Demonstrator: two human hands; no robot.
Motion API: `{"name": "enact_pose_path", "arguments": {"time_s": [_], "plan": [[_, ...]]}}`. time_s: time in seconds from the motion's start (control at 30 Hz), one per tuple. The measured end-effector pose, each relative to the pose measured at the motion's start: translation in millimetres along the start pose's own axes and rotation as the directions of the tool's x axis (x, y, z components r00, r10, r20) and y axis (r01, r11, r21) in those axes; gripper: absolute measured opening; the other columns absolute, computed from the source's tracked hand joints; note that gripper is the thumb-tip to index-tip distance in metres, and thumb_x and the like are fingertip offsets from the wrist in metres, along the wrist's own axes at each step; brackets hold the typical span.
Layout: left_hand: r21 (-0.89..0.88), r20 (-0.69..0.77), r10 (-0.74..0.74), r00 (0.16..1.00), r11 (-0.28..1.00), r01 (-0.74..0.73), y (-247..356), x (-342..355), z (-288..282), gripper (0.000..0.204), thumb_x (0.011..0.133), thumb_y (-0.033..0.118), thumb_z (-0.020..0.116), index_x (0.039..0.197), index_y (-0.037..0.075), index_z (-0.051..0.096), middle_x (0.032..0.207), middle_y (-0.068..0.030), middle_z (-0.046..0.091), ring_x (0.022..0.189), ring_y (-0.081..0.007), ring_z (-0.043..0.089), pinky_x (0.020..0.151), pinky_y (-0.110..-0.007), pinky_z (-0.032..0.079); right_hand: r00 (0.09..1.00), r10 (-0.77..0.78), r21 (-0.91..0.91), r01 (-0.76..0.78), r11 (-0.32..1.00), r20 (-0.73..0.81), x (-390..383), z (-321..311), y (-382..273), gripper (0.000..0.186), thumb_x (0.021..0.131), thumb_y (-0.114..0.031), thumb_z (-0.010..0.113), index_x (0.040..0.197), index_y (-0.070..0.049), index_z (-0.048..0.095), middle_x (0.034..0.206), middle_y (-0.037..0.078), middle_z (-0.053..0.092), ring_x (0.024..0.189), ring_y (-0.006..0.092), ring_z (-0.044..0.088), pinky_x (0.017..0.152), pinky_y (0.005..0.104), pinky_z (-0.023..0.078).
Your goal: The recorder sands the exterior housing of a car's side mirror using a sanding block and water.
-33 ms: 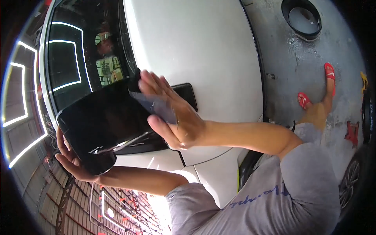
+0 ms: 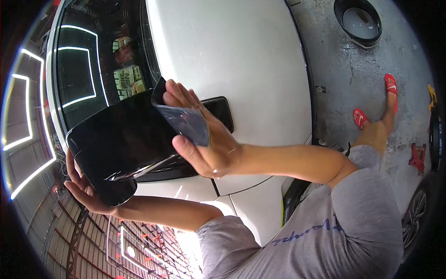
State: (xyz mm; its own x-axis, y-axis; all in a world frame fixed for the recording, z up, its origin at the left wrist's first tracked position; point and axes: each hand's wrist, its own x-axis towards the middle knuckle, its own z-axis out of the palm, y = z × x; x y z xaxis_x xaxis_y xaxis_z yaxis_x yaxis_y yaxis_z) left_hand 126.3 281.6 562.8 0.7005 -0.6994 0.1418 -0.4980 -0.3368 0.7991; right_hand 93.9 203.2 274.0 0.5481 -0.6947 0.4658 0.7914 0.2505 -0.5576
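Observation:
A glossy black car side mirror (image 2: 116,135) sticks out beside the white car, filling the left of the head view. My left hand (image 2: 88,193) grips its outer lower end, with the fingers curled partly behind the housing. Against the opposite end is my right hand (image 2: 209,139), its fingers close together and its thumb apart. A bent, translucent grey sheet (image 2: 186,124) is held between that thumb and the fingers. Beside the fingertips, a small dark flap (image 2: 159,90) rises from the mirror's upper corner. The backs of my left fingers are partly hidden.
White car bodywork (image 2: 232,46) spans the middle, next to a dark window (image 2: 102,56). Behind my right hand lies a black, round-cornered flat piece (image 2: 220,114). A black tub of water (image 2: 357,23), a red stand (image 2: 417,158) and a wheel (image 2: 415,214) are on the right.
My right hand has shifted very slightly left, and the translucent sheet now shows sharper and more fully. The dark flap stands out more. My left hand stays on the mirror.

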Motion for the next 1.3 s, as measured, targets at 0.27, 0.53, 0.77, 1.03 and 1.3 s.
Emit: {"name": "enact_pose_path", "arguments": {"time_s": [0.27,0.53,0.77,1.03,1.3], "plan": [[0.275,-0.414,0.116,0.903,0.961,0.003,-7,5,10,0.067,0.110,0.044,0.028,0.154,-0.005,0.032,0.140,-0.0246,0.058,0.128,-0.0335,0.060,0.109,-0.050,0.049,0.974,0.198,0.045,-0.194,0.980,-0.114,-7,23,-31,0.071,0.105,-0.023,0.048,0.158,0.010,0.014,0.165,0.036,0.007,0.155,0.0478,0.008,0.125,0.0538,0.012],[0.255,-0.379,0.067,0.923,0.966,0.035,-8,3,16,0.068,0.109,0.045,0.032,0.153,-0.006,0.035,0.125,-0.0220,0.068,0.116,-0.0283,0.068,0.104,-0.044,0.053,0.958,0.269,0.040,-0.267,0.963,-0.099,-16,30,-48,0.072,0.108,-0.031,0.040,0.154,0.016,0.010,0.161,0.041,0.009,0.153,0.0527,0.011,0.124,0.0588,0.014],[0.302,-0.378,0.075,0.923,0.952,0.047,0,2,6,0.064,0.109,0.043,0.035,0.148,-0.007,0.043,0.120,-0.0213,0.071,0.112,-0.0273,0.069,0.103,-0.044,0.053,0.947,0.308,0.075,-0.301,0.951,-0.095,-34,32,-58,0.070,0.106,-0.024,0.046,0.150,0.021,0.017,0.156,0.046,0.017,0.147,0.0588,0.020,0.123,0.0586,0.017],[-0.018,0.066,0.003,0.998,1.000,-0.002,-3,0,4,0.063,0.111,0.041,0.025,0.155,-0.003,0.036,0.150,-0.0191,0.052,0.135,-0.0308,0.052,0.118,-0.048,0.037,0.995,0.078,-0.098,-0.072,0.993,0.058,-52,17,-1,0.073,0.101,-0.021,0.053,0.155,0.013,0.019,0.162,0.038,0.014,0.152,0.0524,0.017,0.124,0.0566,0.017],[0.141,-0.265,0.083,0.961,0.989,-0.047,-9,-2,17,0.066,0.109,0.043,0.027,0.152,-0.007,0.035,0.144,-0.0229,0.056,0.133,-0.0316,0.055,0.115,-0.047,0.041,0.952,-0.273,-0.226,0.298,0.927,0.139,-26,-12,38,0.076,0.099,-0.024,0.054,0.157,0.010,0.021,0.165,0.032,0.018,0.154,0.0440,0.022,0.126,0.0529,0.017]]}}
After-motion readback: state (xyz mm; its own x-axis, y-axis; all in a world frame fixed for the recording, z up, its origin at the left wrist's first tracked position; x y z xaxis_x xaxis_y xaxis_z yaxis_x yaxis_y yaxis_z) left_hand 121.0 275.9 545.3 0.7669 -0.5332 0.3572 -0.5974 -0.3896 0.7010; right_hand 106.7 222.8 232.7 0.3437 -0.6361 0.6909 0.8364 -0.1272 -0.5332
